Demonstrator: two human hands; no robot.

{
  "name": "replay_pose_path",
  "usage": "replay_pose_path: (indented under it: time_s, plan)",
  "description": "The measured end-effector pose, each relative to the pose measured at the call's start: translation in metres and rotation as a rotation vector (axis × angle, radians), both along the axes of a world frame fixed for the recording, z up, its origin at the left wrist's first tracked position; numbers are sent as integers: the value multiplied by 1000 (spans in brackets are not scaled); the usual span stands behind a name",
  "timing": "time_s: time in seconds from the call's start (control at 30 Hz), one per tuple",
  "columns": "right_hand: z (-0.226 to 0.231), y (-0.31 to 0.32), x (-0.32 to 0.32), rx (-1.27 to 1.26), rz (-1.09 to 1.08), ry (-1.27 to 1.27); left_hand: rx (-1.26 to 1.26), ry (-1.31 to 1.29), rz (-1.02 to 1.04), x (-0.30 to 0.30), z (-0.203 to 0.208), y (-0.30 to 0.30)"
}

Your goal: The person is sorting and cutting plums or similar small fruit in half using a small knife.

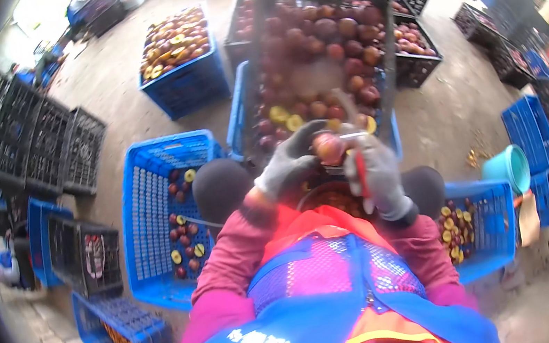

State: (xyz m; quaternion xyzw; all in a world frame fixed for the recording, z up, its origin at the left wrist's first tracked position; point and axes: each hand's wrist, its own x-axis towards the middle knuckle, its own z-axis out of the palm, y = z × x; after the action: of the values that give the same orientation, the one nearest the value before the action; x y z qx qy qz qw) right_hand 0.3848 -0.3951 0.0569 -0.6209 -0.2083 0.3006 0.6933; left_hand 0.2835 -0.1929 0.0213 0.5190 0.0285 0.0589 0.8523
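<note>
My left hand [291,162], in a grey-white work glove, has its fingers curled round a plum [329,148] with reddish skin. My right hand [380,174], gloved too, grips a red-handled knife [361,172]; its pale metal blade lies close beside the plum. Blur hides whether the blade touches the skin. Just past both hands is a dark crate [384,79] heaped with red-purple plums, with several yellow cut pieces at its near end. Under my hands, between my knees, a round container [307,202] shows in part.
Blue crates with cut and whole plums stand at my left [134,261] and right [503,223]. A fuller blue crate [183,93] stands farther off at left. Black crates [38,138] are stacked at far left. A turquoise bucket [516,168] stands at right.
</note>
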Motion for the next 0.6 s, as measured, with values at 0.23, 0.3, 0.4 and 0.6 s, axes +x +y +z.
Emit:
replay_pose_path:
  time_s: [0.23, 0.3, 0.4, 0.6]
  plan:
    - [-18, 25, -21, -152, -33, -175, -243, 19, -42, -17, -12, -2]
    - [-15, 25, -23, -190, -28, -241, -396, -12, -11, -22, -7, -11]
    - [-15, 24, -25, -236, -30, -345, -379, 19, -27, -24, -14, -12]
    - [-10, 17, -29, -113, -59, -240, -343, -53, -14, -23, -25, -16]
